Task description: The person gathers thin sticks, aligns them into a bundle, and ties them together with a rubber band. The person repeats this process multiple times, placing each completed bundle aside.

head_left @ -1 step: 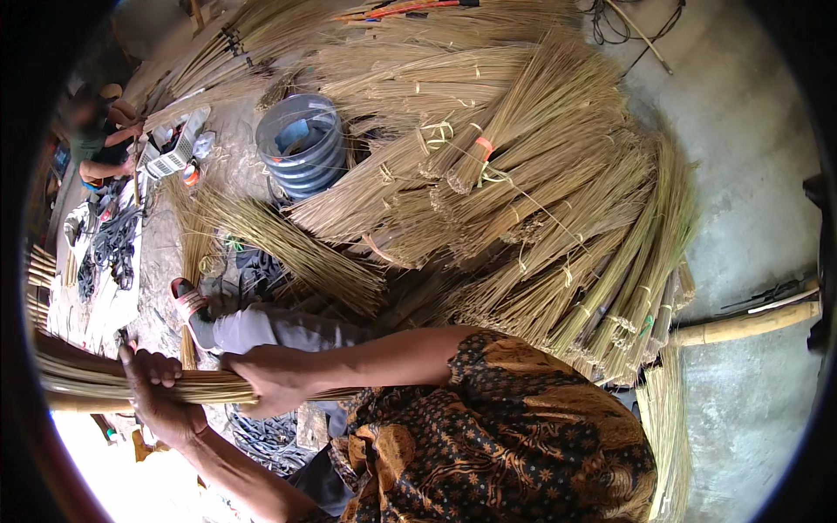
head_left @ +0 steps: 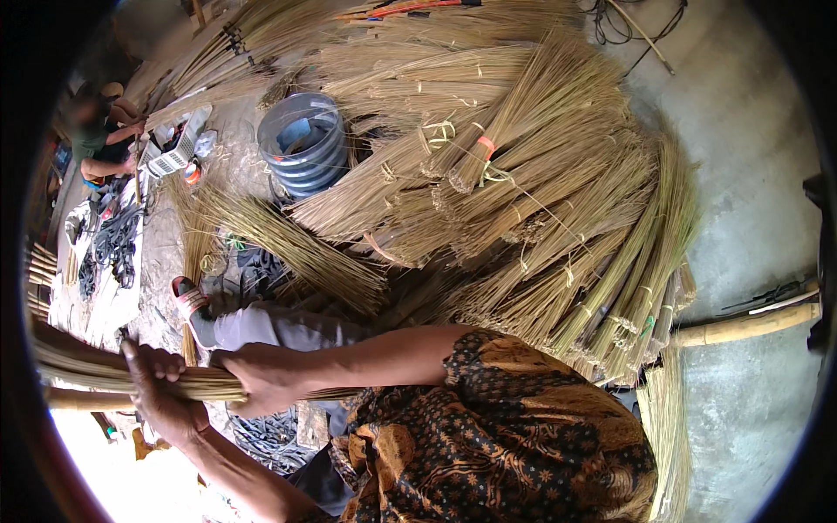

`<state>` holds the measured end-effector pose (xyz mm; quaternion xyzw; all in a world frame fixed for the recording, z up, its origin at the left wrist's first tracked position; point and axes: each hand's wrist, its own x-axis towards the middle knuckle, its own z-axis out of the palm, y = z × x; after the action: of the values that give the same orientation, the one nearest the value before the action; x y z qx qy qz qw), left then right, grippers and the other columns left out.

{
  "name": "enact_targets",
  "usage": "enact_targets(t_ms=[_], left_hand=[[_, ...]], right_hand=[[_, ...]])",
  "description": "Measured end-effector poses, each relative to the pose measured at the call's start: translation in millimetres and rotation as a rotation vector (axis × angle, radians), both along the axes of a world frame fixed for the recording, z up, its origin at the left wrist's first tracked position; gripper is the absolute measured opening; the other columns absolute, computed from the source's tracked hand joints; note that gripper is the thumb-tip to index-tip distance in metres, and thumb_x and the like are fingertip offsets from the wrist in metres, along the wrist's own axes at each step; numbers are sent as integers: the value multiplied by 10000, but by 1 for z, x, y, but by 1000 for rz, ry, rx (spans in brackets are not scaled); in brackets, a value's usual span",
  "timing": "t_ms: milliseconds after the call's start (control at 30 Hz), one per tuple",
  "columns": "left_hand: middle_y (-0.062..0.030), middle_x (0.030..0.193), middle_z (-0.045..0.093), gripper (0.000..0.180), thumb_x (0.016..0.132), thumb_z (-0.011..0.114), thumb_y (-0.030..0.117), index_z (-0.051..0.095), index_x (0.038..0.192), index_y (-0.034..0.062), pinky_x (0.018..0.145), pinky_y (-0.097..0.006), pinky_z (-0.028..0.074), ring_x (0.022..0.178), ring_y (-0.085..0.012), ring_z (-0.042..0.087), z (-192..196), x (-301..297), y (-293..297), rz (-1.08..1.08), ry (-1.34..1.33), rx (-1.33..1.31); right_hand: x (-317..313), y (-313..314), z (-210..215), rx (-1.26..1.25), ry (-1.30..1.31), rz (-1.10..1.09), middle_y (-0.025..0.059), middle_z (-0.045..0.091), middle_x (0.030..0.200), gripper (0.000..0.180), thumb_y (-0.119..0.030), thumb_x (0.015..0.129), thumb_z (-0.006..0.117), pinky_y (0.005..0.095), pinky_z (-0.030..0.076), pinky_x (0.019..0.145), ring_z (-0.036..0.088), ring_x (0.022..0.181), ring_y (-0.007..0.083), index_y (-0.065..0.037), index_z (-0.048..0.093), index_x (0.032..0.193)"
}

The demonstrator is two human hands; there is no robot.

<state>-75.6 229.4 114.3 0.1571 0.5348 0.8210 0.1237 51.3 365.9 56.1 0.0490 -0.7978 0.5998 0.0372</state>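
Bundle of stalks (head_left: 209, 386) gripped at the lower left

The patterned shirt (head_left: 514, 444) fills the lower middle. From it the right hand (head_left: 255, 376) reaches out and clamps its fingers round the bundle near the cut end. The left hand (head_left: 164, 397) has its fingers wrapped round the same bundle farther along, with a short run of stalks bare between the two. The bundle lies sideways — its far end runs to the dark left rim — and just below it is a bamboo pole (head_left: 83, 399).

Beyond the hands stretches a leg in grey trousers (head_left: 283, 329), its foot in a sandal (head_left: 193, 309). Past the leg lies another bundle (head_left: 296, 253), spread slantwise, near a ribbed bucket (head_left: 314, 181). A big heap of tied bundles (head_left: 532, 166) covers the middle. At the far left a co-worker (head_left: 94, 144) sits near a white basket (head_left: 174, 159).
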Motion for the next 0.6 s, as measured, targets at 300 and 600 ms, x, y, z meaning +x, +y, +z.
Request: enact_targets(t_ms=[300, 600], left_hand=[[-179, 1562, 481, 938, 864, 813, 98, 271, 1624, 7, 1149, -432, 443, 1448, -283, 453, -11, 18, -21, -309, 161, -630], [-183, 954, 760, 452, 803, 811, 212, 646, 1201, 75, 817, -442, 595, 876, -330, 751, -79, 35, -94, -37, 420, -1352]], right_hand=[[-65, 13, 28, -533, 451, -260, 86, 630, 833, 256, -100, 849, 710, 359, 542, 655, 639, 752, 197, -30, 603, 1071], [-85, 17, 38, -1064, 182, -243, 89, 676, 899, 288, -300, 909, 741, 414, 599, 750, 703, 775, 238, -87, 593, 1035]])
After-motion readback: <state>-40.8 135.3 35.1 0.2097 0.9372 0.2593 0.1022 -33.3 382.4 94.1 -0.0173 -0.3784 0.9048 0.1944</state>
